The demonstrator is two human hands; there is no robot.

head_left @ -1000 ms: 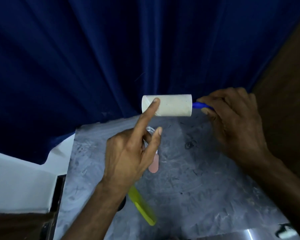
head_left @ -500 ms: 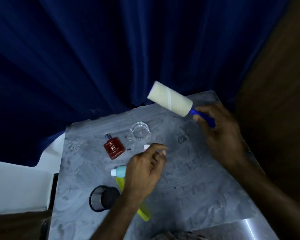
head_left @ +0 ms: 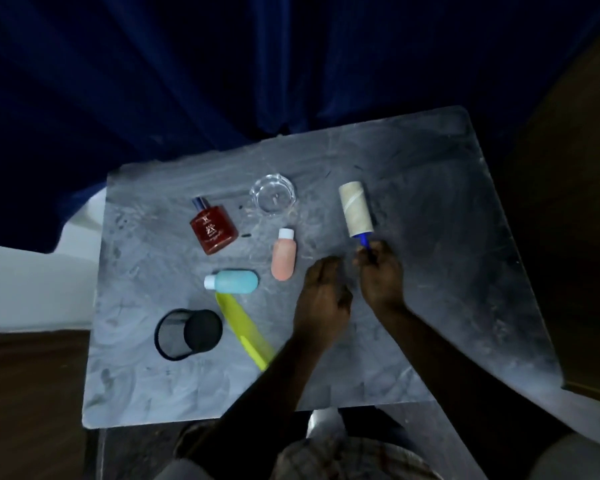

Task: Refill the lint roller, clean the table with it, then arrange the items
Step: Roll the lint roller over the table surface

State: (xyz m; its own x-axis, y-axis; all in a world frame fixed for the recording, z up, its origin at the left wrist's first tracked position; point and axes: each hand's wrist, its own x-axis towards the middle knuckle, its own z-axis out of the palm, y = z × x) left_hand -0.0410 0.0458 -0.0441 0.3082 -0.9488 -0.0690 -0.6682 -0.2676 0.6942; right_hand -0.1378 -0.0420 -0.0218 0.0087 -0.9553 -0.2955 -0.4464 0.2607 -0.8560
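The lint roller [head_left: 355,210], a pale roll on a blue handle, lies low over the grey table [head_left: 447,271], pointing away from me. My right hand [head_left: 381,277] is closed around its blue handle. Just left of it, my left hand [head_left: 323,303] hovers above the table with the fingers curled; I cannot see whether anything is in it. Left of the hands lie a pink bottle [head_left: 284,258], a light blue bottle [head_left: 234,281], a red perfume bottle [head_left: 212,226], a clear glass dish [head_left: 273,198], a yellow-green comb [head_left: 245,329] and a tipped black mesh cup [head_left: 187,333].
A dark blue curtain [head_left: 222,81] hangs behind the table's far edge. A brown wooden surface [head_left: 575,202] stands to the right. Small dark specks [head_left: 246,234] lie near the perfume bottle. My knees are below the near edge.
The roller came down from in front of the curtain to the table surface, still in my right hand. My left hand let go of the roll and dropped beside the right hand.
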